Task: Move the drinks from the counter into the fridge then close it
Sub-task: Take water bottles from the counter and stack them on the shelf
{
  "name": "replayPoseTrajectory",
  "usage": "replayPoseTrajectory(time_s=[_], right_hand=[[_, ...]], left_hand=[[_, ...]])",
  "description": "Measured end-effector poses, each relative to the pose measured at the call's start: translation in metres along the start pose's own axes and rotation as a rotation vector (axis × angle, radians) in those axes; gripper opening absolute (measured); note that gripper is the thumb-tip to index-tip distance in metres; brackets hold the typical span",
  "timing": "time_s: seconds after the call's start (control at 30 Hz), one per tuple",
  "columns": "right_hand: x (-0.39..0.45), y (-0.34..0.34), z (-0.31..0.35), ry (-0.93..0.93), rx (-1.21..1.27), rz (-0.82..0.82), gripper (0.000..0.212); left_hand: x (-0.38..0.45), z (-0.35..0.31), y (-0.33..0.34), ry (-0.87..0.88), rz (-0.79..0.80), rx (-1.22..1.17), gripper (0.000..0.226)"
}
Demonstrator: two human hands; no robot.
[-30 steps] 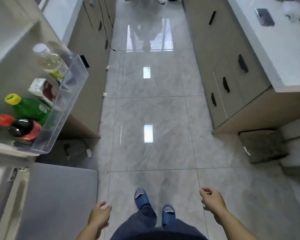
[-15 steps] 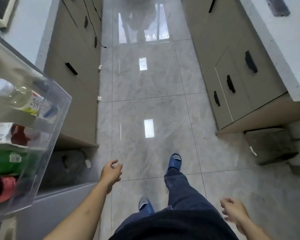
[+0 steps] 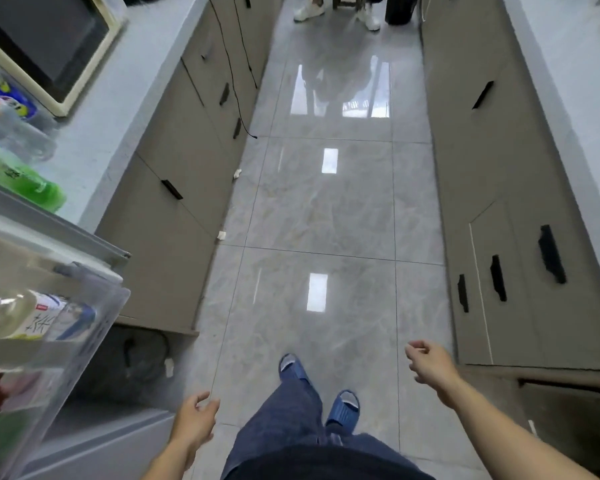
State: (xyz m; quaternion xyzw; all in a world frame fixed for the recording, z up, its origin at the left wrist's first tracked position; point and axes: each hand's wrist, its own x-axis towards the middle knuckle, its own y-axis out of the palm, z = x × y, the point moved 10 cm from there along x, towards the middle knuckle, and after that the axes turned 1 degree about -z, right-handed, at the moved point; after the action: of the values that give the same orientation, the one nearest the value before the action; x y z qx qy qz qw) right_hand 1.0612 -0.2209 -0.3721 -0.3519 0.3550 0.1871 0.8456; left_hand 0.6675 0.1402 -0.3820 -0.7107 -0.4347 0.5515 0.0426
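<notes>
Counter (image 3: 118,98) nearer, glossy floor (image 3: 319,209) ahead

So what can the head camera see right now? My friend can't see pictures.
A person stands in a narrow kitchen aisle, both hands empty: left hand low, right hand lifted. At the left, the open fridge door's clear shelf holds bottles, and a green bottle lies on the counter beyond it.
</notes>
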Motion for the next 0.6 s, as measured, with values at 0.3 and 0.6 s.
replayPoseTrajectory(time_s=[0.3, 0.6], right_hand=[[0.100, 0.047, 0.173, -0.149, -0.166, 0.131, 0.014], [0.171, 0.082, 0.321, -0.220, -0.382, 0.192, 0.011]], left_hand=[[0.050, -0.044, 0.004, -0.169, -0.098, -0.143, 0.031], [0.106, -0.184, -0.006, -0.169, -0.100, -0.371, 0.034]])
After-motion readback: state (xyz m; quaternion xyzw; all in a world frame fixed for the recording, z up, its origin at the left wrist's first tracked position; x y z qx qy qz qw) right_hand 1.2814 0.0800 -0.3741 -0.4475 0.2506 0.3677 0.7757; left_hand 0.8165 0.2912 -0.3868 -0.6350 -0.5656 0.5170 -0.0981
